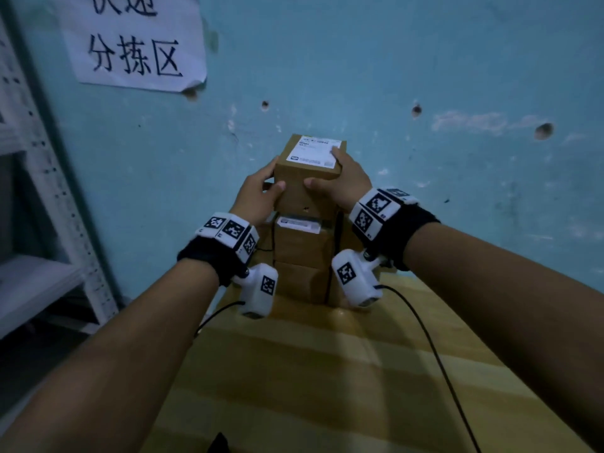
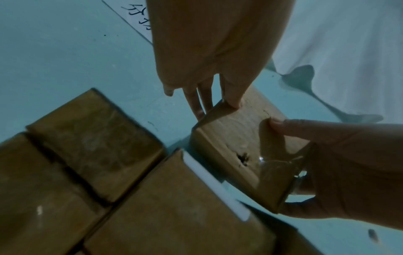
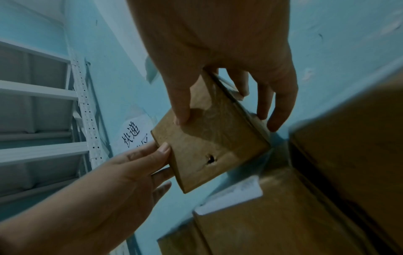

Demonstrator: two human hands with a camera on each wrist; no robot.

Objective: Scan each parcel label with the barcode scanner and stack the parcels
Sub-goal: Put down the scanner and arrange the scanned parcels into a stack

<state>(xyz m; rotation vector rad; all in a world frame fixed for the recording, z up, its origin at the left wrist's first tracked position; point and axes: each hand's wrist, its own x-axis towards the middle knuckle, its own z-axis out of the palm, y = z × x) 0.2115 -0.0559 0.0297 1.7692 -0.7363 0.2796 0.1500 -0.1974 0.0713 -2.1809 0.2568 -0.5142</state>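
Observation:
I hold a brown cardboard parcel [image 1: 295, 191] with both hands, its white label [image 1: 315, 152] facing up. My left hand [image 1: 261, 191] grips its left side, thumb on the near face. My right hand [image 1: 346, 181] grips the right side, fingers over the label's corner. The parcel [image 2: 235, 141] hangs a little above a stack of parcels [image 1: 302, 246]; the top one carries a white label [image 3: 231, 198]. In the right wrist view the held parcel [image 3: 209, 148] shows a small hole in its near face. No scanner is plainly visible.
The stack stands on a wooden table [image 1: 327, 371] against a blue wall [image 1: 425, 76]. More brown boxes [image 2: 98, 146] sit beside the stack. A white metal shelf [image 1: 42, 191] is at the left. A paper sign [image 1: 134, 44] hangs on the wall. A dark object [image 1: 219, 443] lies at the table's near edge.

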